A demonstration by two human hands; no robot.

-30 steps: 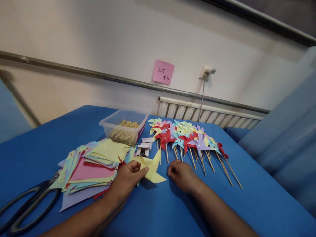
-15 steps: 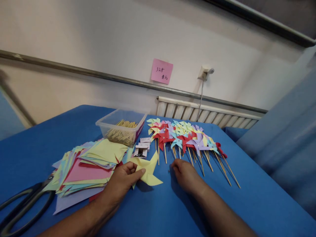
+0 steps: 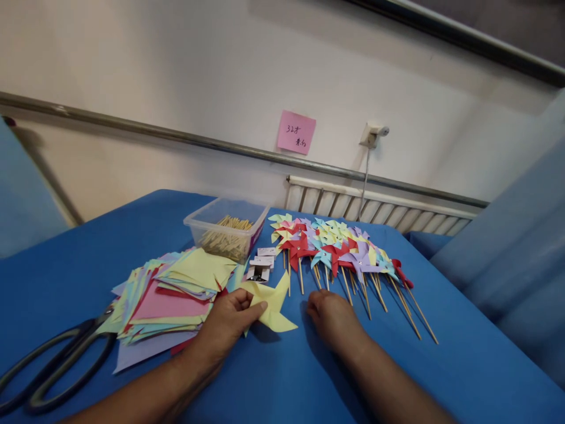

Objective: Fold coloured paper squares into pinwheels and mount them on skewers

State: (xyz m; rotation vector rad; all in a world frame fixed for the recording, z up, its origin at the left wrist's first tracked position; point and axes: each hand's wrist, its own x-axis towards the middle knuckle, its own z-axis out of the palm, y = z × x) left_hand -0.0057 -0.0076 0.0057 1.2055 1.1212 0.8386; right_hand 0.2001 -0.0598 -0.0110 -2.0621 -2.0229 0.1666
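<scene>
Blue cloth (image 3: 273, 377) is covering the table, with a pale wall, one metal rail and one radiator (image 3: 379, 206) running behind it. One yellow paper pinwheel head (image 3: 271, 303), without a stick, is lying on the cloth at centre, just in front of the person. Left hand (image 3: 227, 324) is pinching its left edge between thumb and forefinger, other fingers curling under. Right hand (image 3: 333, 318) is resting knuckles-up on the cloth just right of the yellow piece, fingers curling inward; cannot tell whether it is holding anything. Directly behind the yellow piece, small white packets (image 3: 261, 265) are lying in a cluster, roughly four, count unclear. Left of the hands, one loose stack of coloured paper squares (image 3: 170, 297) is sitting, yellow, pink, teal and lilac sheets fanning out, too many to count. One pair of black-handled scissors (image 3: 57, 362) is lying at the far left, blades tucking under the stack. Behind that, one clear plastic tub (image 3: 227, 227) is holding a heap of wooden sticks, uncountable. Right of the tub, finished pinwheels on sticks (image 3: 339, 250) are lying in an overlapping row, well over a dozen, red, yellow, teal and lilac. One pink sticky note (image 3: 296, 132) is hanging on the wall, and one white plug (image 3: 372, 134) beside it.
</scene>
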